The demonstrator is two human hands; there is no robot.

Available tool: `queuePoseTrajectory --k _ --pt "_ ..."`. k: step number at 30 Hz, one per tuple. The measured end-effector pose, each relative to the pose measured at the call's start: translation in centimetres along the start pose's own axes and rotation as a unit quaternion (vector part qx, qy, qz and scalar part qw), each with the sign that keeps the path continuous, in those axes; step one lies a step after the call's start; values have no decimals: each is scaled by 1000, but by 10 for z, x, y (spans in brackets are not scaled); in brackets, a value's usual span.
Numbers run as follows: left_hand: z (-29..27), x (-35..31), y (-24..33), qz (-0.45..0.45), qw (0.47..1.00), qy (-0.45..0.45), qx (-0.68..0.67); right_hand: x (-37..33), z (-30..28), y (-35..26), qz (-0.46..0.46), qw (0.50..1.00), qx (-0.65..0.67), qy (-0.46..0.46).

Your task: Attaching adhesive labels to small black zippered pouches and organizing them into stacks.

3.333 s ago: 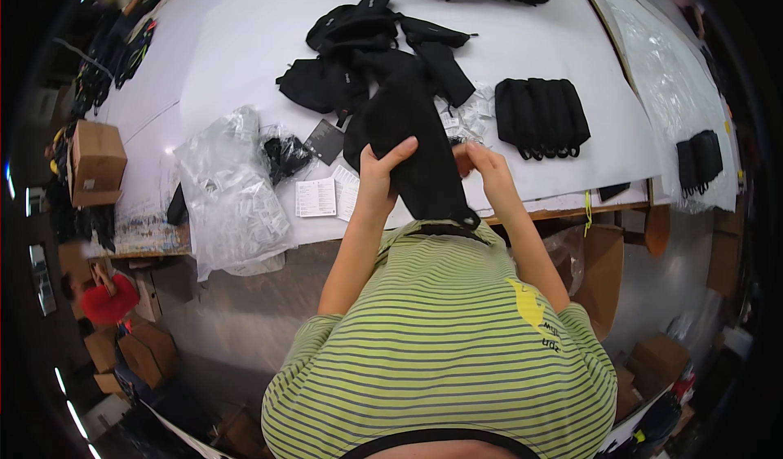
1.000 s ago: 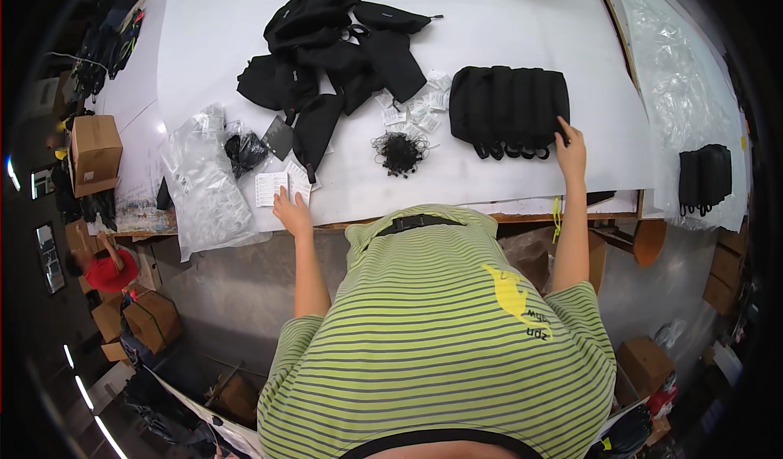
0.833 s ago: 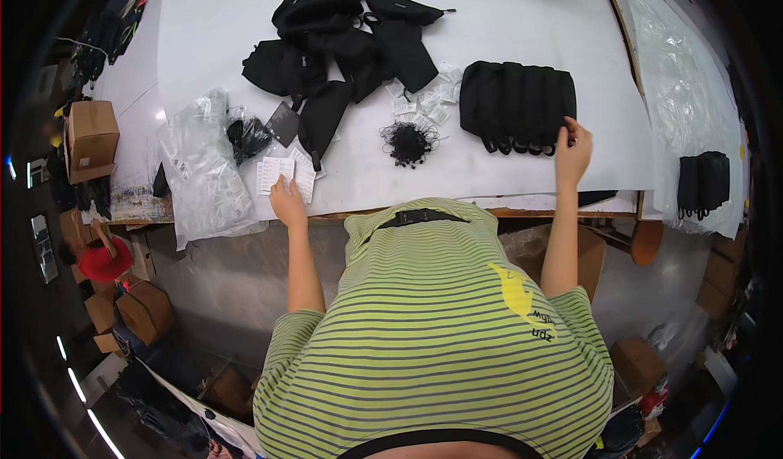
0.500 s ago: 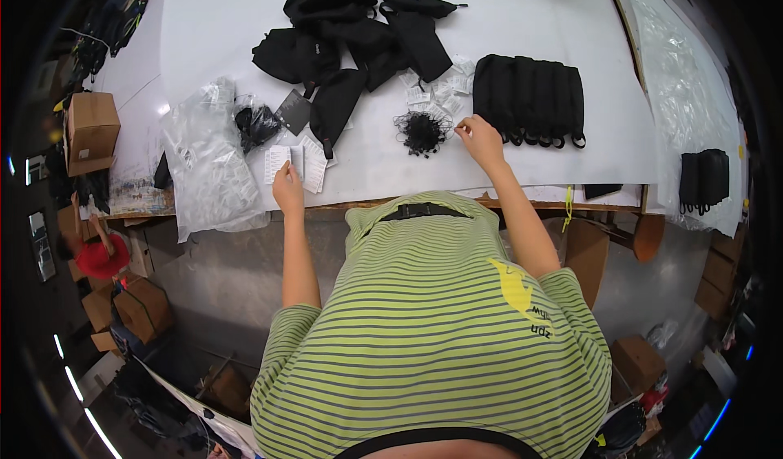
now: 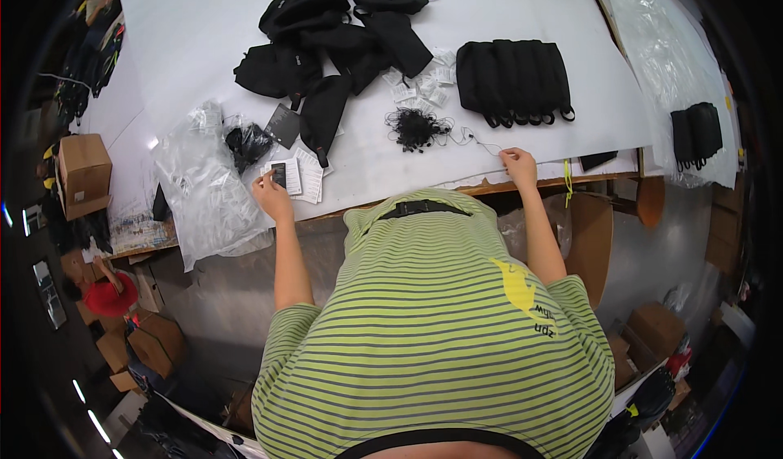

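My right hand (image 5: 519, 168) pinches the end of a thin black string (image 5: 483, 143) near the table's front edge. The string trails left to a tangled pile of black strings (image 5: 417, 128). At the left, my left hand (image 5: 272, 195) is closed with its fingertips on a small dark hang tag (image 5: 280, 174). That tag overlaps a fan of white printed tags (image 5: 309, 177) on the table. Just beyond lie a larger dark card (image 5: 283, 125) and a bundle of black strings in a clear bag (image 5: 247, 144).
Black fabric pouches (image 5: 326, 108) are heaped at the far middle; a row of black pouches (image 5: 512, 79) lies right. Between them are small white packets (image 5: 422, 92). Clear plastic bags (image 5: 200, 190) hang over the front edge at left. A person in red (image 5: 112, 296) is at far left.
My right hand has moved right and nearer from the tangle, drawing a string out. My left hand has shifted left, and a dark tag now shows at its fingertips.
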State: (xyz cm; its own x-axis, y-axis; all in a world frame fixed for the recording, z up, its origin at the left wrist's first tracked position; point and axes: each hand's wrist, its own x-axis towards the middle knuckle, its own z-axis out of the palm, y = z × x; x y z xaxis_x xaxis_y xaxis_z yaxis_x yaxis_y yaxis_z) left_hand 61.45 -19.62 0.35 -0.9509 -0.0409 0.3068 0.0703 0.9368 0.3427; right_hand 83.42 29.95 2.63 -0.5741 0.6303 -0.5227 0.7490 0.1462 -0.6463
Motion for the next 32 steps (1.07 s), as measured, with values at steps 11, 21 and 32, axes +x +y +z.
queuePoseTrajectory --k 11,21,32 --pt "-13 2 23 40 996 -70 28 2 33 -34 -242 930 -243 133" --pt "-11 13 16 -76 996 -42 15 -3 2 -56 -201 955 -212 51" --pt "-44 43 83 -81 964 -92 -234 -67 -20 -132 -118 858 448 -222"
